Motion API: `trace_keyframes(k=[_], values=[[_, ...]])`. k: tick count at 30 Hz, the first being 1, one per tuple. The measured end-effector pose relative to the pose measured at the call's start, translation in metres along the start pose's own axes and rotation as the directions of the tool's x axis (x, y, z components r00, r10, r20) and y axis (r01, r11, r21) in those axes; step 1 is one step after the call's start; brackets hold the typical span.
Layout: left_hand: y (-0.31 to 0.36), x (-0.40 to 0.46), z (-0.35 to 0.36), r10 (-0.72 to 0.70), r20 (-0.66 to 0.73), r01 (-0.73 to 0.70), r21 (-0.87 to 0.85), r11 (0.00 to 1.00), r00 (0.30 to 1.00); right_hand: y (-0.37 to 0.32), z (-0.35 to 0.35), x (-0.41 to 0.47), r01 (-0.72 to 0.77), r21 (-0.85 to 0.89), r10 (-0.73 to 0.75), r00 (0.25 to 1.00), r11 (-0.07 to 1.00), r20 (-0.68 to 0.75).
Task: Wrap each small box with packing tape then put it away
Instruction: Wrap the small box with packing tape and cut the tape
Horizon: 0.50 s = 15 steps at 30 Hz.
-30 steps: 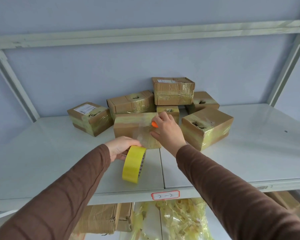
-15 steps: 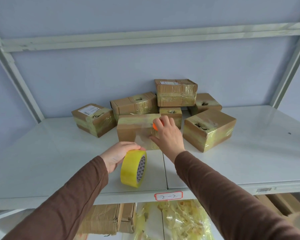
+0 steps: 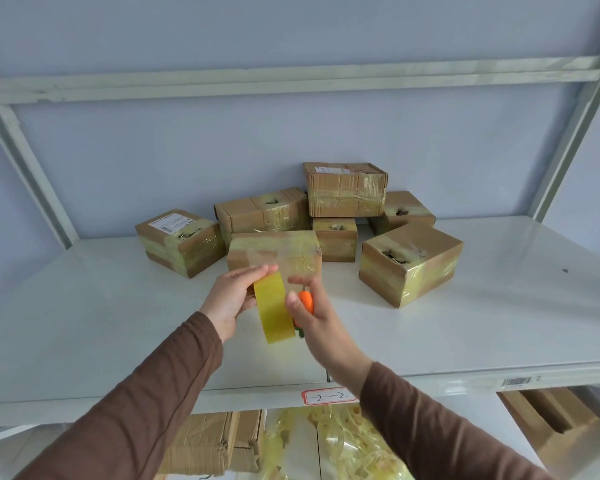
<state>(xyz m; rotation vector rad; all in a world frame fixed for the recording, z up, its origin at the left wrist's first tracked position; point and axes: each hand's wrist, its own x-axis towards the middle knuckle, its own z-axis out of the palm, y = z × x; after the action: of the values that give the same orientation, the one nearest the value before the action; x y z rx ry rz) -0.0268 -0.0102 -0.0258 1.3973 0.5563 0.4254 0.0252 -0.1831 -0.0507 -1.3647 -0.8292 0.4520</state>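
A small cardboard box (image 3: 274,252) wrapped in yellowish tape stands on the white shelf (image 3: 84,323), just beyond my hands. My left hand (image 3: 231,299) holds the yellow tape roll (image 3: 274,308) edge-on above the shelf, fingers stretched along its far side. My right hand (image 3: 312,315) is right beside the roll and grips a small orange cutter (image 3: 305,301) with a green end. Both hands are off the box. A strip of clear tape seems to run from the roll to the box front.
Several taped cardboard boxes are piled behind: one at the left (image 3: 181,242), one at the right (image 3: 409,263), one stacked on top (image 3: 345,188). Below the shelf lie flat cartons (image 3: 215,441) and a heap of yellow tape scraps (image 3: 343,441).
My right hand left the box top and came back toward me with the orange cutter, next to the roll. My left hand lifted the roll and turned it edge-on.
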Motion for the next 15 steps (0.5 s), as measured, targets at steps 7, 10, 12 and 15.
trace_keyframes(k=[7,10,12,15], values=[[-0.002,0.001,0.012,0.03,-0.028,-0.028,0.047,0.998,0.999,-0.01,-0.003,-0.009,-0.01,-0.068,0.013,0.999,0.998,0.035],[0.006,0.0,-0.005,0.087,0.051,-0.095,0.173,0.98,0.995,-0.005,-0.006,-0.014,-0.094,-0.033,0.098,0.988,0.995,0.12],[0.022,0.002,-0.029,0.159,0.106,-0.188,0.403,0.896,0.982,0.001,-0.007,-0.017,-0.098,-0.075,0.108,0.984,0.992,0.142],[0.044,0.007,-0.06,0.227,0.242,-0.324,0.821,0.47,0.943,0.006,-0.013,-0.012,-0.166,-0.145,0.173,0.984,0.975,0.036]])
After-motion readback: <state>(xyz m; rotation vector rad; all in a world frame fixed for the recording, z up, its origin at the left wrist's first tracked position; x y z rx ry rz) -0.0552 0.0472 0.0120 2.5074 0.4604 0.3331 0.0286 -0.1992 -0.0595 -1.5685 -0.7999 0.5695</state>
